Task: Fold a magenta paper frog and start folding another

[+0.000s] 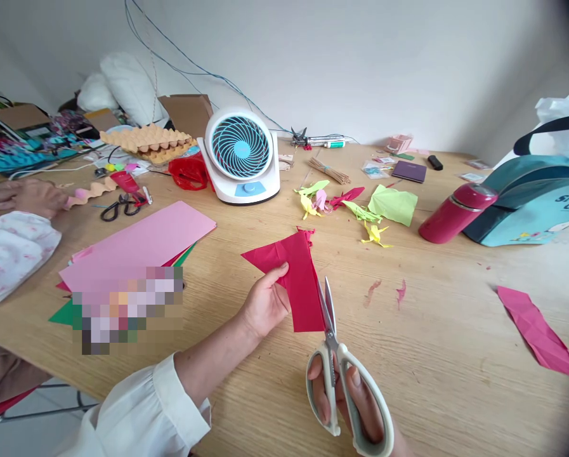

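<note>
Pinched in my left hand is a folded sheet of red paper, its pointed corner facing left. My right hand has its fingers through the light-coloured handles of a pair of scissors. The blades are parted and stand at the lower right edge of the red paper; whether they are cutting into it I cannot tell. Behind the paper lie several folded paper figures, among them a yellow one and a red one. A creased red strip lies at the far right.
A stack of coloured paper lies to the left, near another person's hands and black-handled scissors. A white fan stands at the back. To the right are a red bottle and a turquoise bag.
</note>
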`<state>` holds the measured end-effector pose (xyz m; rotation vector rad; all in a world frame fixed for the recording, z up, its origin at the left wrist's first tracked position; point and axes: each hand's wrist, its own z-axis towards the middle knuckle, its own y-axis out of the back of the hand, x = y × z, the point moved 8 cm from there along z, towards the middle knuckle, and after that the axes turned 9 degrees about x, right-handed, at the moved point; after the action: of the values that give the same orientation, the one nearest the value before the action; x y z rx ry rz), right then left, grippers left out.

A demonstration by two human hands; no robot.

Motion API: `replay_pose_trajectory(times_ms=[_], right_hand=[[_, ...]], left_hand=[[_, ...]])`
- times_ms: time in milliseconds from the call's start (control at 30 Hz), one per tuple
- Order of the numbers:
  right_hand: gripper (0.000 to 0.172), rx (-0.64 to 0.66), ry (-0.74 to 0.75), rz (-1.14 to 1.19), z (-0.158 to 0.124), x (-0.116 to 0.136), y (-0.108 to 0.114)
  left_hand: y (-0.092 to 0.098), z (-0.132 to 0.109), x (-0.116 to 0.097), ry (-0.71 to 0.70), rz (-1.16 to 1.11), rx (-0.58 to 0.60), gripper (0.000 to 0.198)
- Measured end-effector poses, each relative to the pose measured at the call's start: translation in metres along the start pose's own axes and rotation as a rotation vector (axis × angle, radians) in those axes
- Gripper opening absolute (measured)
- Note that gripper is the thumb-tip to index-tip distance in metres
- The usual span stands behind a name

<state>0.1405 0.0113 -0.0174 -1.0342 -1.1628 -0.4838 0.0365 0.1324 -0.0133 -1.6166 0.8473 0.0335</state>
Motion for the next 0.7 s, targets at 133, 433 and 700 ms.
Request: replay_pose_trajectory(times_ms=[133,433,700], right_hand=[[0.048,0.061,-0.028,-0.017,0.000,-0.001,-0.005],[0.049,0.062,-0.026,-0.063,0.003,0.007,-0.004],[0.056,-0.052,-0.041,-0.089,0.005,0.013,0.000]], left_hand=[[0.001,0.001,-0.005,-0.020,0.003,-0.002,0.029],[-0.008,-0.004,-0.010,-0.189,0.185,0.010,0.009],[0.002,-0.004,0.022,0.075,0.102,-0.030,0.018]])
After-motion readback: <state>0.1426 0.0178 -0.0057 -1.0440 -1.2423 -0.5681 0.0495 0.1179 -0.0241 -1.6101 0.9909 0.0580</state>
